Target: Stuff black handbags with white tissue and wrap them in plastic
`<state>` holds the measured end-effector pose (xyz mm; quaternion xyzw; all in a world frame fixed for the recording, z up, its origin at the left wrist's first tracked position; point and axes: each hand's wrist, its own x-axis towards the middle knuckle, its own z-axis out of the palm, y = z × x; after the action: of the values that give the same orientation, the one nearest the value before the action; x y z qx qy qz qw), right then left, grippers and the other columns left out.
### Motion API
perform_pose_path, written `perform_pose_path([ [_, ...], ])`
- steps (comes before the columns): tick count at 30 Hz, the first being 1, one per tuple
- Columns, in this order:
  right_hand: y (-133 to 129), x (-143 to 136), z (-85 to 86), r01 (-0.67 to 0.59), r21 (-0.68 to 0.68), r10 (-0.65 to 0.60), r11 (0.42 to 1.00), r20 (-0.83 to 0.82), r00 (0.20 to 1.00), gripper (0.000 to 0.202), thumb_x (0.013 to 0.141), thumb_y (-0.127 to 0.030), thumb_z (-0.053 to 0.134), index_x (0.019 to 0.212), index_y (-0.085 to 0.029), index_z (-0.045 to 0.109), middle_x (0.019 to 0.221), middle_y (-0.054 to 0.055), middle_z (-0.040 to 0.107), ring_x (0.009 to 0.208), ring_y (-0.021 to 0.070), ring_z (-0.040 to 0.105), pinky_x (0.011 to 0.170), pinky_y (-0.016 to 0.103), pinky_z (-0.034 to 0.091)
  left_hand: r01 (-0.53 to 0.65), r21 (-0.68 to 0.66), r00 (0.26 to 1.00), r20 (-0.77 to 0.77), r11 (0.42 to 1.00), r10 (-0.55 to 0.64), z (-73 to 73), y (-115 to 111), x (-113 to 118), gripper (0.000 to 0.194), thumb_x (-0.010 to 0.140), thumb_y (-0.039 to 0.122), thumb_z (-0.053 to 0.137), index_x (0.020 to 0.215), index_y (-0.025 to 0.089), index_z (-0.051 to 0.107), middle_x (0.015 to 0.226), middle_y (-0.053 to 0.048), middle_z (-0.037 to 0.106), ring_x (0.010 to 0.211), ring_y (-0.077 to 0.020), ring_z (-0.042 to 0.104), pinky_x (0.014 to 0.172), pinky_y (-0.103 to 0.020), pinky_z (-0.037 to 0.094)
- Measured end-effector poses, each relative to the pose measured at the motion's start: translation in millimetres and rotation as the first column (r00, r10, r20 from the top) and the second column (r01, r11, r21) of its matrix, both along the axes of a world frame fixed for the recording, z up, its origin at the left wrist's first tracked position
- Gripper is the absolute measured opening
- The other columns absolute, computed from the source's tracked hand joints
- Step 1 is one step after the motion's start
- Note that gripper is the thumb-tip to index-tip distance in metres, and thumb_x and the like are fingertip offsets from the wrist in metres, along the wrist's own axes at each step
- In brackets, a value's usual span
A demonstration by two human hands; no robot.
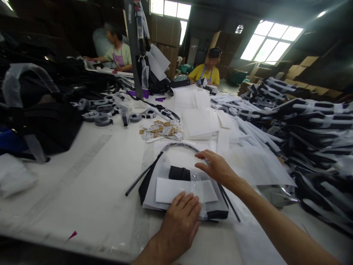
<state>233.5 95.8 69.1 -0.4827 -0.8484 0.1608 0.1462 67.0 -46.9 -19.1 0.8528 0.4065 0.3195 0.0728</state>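
A black handbag (145, 184) lies flat before me, largely covered by a translucent white sheet (162, 167). Its long handle (179, 144), wrapped in clear film, arches away from me, and dark strap ends stick out at both sides. On top rest a small black folded piece (179, 173) and a white paper strip (168, 190). My left hand (183, 217) lies flat at the strip's lower edge, fingers extended. My right hand (213, 165) hovers by the right side of the handle, thumb and fingers apart; whether it touches the handle I cannot tell.
Paper tags (162, 129) and rolled grey straps (103, 119) lie beyond the bag. White sheets (200, 123) are stacked behind it. Piled black bags (317, 147) line the right; a wrapped black bag (52, 125) stands left. Two people (121, 55) work across the table (91, 198).
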Motion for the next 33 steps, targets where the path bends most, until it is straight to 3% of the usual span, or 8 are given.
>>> perform_pose_path([
  [4,-69,-23,-11.4,-0.153,-0.016,0.138,0.988,-0.346,0.928,0.017,0.095,-0.029,0.053,0.103,-0.025,0.068,0.103,0.005,0.068,0.098,0.0199,0.063,0.089,0.033,0.049,0.021,-0.054,0.989,0.144,0.998,-0.013,8.1,-3,-4,0.032,0.091,0.018,0.05,0.123,0.016,0.057,0.122,-0.011,0.064,0.12,-0.0242,0.056,0.106,-0.045,0.045],
  [8,-100,-34,-50.3,-0.076,-0.084,0.025,0.994,-0.493,0.87,0.027,0.1,-0.029,0.043,0.098,-0.025,0.07,0.105,0.006,0.068,0.101,0.0201,0.063,0.092,0.034,0.05,0.07,-0.071,0.964,0.26,0.995,-0.049,33.3,0,-23,0.023,0.096,0.015,0.041,0.099,0.018,0.063,0.092,-0.007,0.069,0.093,-0.0172,0.065,0.088,-0.032,0.054],
  [13,-99,-30,-60.2,-0.138,-0.026,0.114,0.99,-0.428,0.896,0.024,0.095,-0.034,0.055,0.114,-0.026,0.067,0.116,0.008,0.065,0.11,0.0228,0.058,0.098,0.04,0.046,-0.053,-0.05,0.995,-0.09,0.997,0.048,61.0,46,-64,0.019,0.094,0.021,0.051,0.111,0.019,0.061,0.123,-0.009,0.064,0.12,-0.0232,0.055,0.104,-0.043,0.043],
  [16,-100,-32,-53.6,-0.168,0.042,0.173,0.985,-0.268,0.948,0.032,0.091,-0.037,0.061,0.122,-0.027,0.064,0.122,0.009,0.062,0.113,0.0257,0.056,0.101,0.046,0.043,-0.171,-0.147,0.956,-0.263,0.974,0.128,47.6,81,-87,0.029,0.09,0.024,0.061,0.118,0.019,0.059,0.13,-0.011,0.062,0.131,-0.0288,0.047,0.108,-0.052,0.038],
  [21,-109,-46,-44.2,-0.185,0.107,0.192,0.977,-0.059,0.98,0.034,0.087,-0.038,0.068,0.119,-0.025,0.065,0.126,0.01,0.061,0.116,0.028,0.055,0.101,0.049,0.043,-0.202,-0.179,0.96,-0.231,0.963,0.158,12.0,104,-107,0.033,0.09,0.03,0.06,0.122,0.02,0.06,0.136,-0.01,0.058,0.134,-0.0274,0.045,0.109,-0.048,0.041],
  [25,-120,-61,-50.1,-0.178,0.146,0.174,0.973,0.035,0.984,0.054,0.081,-0.035,0.073,0.128,-0.016,0.056,0.143,0.015,0.05,0.134,0.0335,0.042,0.11,0.054,0.034,-0.225,-0.146,0.97,-0.129,0.963,0.207,21.8,88,-118,0.034,0.097,0.033,0.048,0.126,0.018,0.058,0.144,-0.011,0.05,0.139,-0.0238,0.039,0.114,-0.044,0.036],
  [28,-128,-70,-66.1,-0.143,0.197,0.118,0.97,0.134,0.984,0.056,0.087,-0.018,0.062,0.14,-0.017,0.045,0.147,0.012,0.048,0.137,0.0328,0.039,0.113,0.058,0.028,-0.08,-0.053,0.995,-0.065,0.995,0.076,36.7,53,-126,0.039,0.099,0.035,0.045,0.135,0.021,0.052,0.146,-0.008,0.049,0.143,-0.0228,0.032,0.115,-0.045,0.034],
  [33,-138,-78,-87.7,-0.115,0.3,0.054,0.947,0.204,0.978,0.053,0.091,-0.009,0.049,0.143,-0.019,0.044,0.148,0.01,0.047,0.139,0.0322,0.036,0.115,0.059,0.021,0.066,0.128,0.895,-0.446,0.99,-0.002,21.2,-6,-133,0.057,0.094,0.024,0.052,0.148,0.019,0.034,0.149,-0.007,0.046,0.141,-0.025,0.034,0.116,-0.046,0.028],
])
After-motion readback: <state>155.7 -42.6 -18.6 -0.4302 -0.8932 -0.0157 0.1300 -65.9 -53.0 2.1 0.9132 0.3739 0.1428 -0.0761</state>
